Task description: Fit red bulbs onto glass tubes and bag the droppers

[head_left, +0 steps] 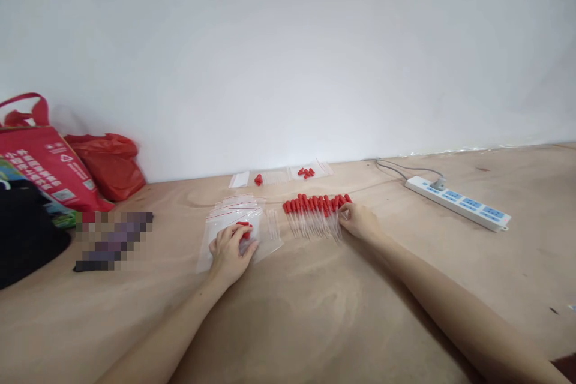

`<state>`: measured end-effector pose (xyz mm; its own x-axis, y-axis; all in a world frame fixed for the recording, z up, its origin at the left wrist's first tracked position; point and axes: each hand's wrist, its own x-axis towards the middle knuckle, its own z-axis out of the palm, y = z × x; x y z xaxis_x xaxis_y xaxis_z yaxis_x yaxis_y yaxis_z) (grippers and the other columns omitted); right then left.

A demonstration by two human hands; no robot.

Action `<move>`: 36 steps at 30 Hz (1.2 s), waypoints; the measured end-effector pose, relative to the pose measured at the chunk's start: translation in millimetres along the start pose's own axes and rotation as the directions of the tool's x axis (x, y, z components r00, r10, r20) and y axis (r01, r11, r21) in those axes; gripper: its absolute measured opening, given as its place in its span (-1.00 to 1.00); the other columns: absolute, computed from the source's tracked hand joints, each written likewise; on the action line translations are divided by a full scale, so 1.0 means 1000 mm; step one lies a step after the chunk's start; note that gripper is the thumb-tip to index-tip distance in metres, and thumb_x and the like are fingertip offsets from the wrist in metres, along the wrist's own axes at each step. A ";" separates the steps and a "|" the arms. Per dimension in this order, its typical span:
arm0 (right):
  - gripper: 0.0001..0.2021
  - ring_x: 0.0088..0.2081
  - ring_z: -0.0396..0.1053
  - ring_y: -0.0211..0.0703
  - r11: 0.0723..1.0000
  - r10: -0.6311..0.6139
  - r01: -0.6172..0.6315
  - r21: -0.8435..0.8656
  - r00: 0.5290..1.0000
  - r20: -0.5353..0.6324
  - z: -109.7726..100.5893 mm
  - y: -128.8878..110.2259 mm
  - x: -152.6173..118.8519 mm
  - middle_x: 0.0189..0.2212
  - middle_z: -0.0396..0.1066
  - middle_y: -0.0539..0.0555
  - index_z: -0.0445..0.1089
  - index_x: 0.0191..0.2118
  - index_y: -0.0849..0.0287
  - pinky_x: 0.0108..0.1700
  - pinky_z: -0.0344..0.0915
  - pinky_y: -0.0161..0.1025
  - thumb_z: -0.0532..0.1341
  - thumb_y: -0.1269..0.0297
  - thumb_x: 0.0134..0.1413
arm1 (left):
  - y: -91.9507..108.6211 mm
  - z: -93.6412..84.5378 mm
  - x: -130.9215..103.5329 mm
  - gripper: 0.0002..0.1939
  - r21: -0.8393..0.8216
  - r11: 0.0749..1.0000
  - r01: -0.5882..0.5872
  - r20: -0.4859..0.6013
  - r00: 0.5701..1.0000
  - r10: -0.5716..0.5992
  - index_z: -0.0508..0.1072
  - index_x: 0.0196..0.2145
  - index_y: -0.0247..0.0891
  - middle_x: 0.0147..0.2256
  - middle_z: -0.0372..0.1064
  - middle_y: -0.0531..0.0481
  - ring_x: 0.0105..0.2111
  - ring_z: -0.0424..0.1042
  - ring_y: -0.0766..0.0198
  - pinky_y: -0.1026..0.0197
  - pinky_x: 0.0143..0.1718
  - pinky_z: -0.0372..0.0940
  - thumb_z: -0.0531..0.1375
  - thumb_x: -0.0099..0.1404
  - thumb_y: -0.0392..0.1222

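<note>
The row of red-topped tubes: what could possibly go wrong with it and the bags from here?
The right hand is at the row's right end; a nudge might push the red-topped tubes out of line. The left hand is by small red pieces and clear bags; if the bags slide, loose pieces could scatter.

Our left forearm point(191, 312) slants up and rightward from the lower edge; our left hand point(231, 251) lies palm down, fingers curled, thumb spread apart from them; our right forearm point(443, 291) slants in leftward from the lower right; our right hand point(360, 220) points inward, fingers bent; our 2 hands, both bare, are well apart.
</note>
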<state>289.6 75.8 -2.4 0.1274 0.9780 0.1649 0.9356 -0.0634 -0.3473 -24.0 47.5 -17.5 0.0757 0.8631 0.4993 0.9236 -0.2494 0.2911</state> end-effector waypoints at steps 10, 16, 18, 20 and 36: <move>-0.76 -0.32 0.35 -0.12 1.000 0.017 -0.017 0.007 1.000 -0.006 0.003 0.003 0.000 -0.34 0.44 0.07 0.41 -0.27 0.10 -0.44 0.06 -0.33 0.09 0.26 -0.09 | 0.001 -0.001 0.000 -0.78 0.011 1.000 0.008 0.031 0.999 -0.008 0.38 -0.26 -0.13 -0.19 0.31 -0.06 -0.15 0.23 0.05 0.02 -0.20 0.10 0.15 0.07 -0.15; -0.77 -0.37 0.34 -0.19 0.998 0.005 0.000 0.063 0.997 -0.080 0.003 0.004 0.000 -0.40 0.44 0.03 0.39 -0.26 0.07 -0.45 0.03 -0.35 0.05 0.25 -0.02 | 0.002 -0.001 0.000 -0.79 0.015 1.000 0.012 0.021 1.000 -0.012 0.38 -0.28 -0.13 -0.19 0.32 -0.05 -0.16 0.24 0.05 0.02 -0.20 0.09 0.16 0.06 -0.14; -0.78 -0.40 0.33 -0.20 0.997 -0.049 0.053 0.062 0.997 -0.054 0.004 0.002 0.000 -0.44 0.43 0.00 0.40 -0.27 0.05 -0.46 0.02 -0.35 0.07 0.21 -0.04 | 0.003 -0.003 0.001 -0.78 0.019 0.999 0.026 0.042 0.999 -0.026 0.39 -0.27 -0.13 -0.18 0.31 -0.05 -0.15 0.24 0.05 0.01 -0.19 0.09 0.16 0.07 -0.14; -0.78 -0.41 0.32 -0.21 0.997 -0.064 0.065 0.032 0.997 -0.031 0.004 0.002 0.000 -0.45 0.43 0.00 0.41 -0.27 0.04 -0.47 0.01 -0.36 0.09 0.22 -0.06 | 0.005 -0.004 0.001 -0.78 0.029 0.998 0.048 0.071 0.996 -0.050 0.39 -0.26 -0.14 -0.17 0.30 -0.05 -0.13 0.23 0.06 0.01 -0.16 0.09 0.15 0.07 -0.15; -0.76 -0.46 0.30 -0.25 0.986 -0.141 0.141 0.090 0.990 -0.002 0.006 -0.003 -0.005 -0.52 0.40 -0.04 0.42 -0.26 0.02 -0.47 0.02 -0.37 0.10 0.16 -0.07 | -0.011 0.006 0.004 -0.76 -0.054 0.997 -0.058 -0.005 0.998 0.058 0.39 -0.28 -0.21 -0.24 0.29 -0.06 -0.20 0.27 0.11 0.06 -0.14 0.19 0.16 0.04 -0.16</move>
<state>284.0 72.0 -7.9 -0.0054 0.9769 0.2137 0.9109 0.0930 -0.4021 -31.7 56.4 -24.2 0.1274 0.8450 0.5194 0.8962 -0.3224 0.3047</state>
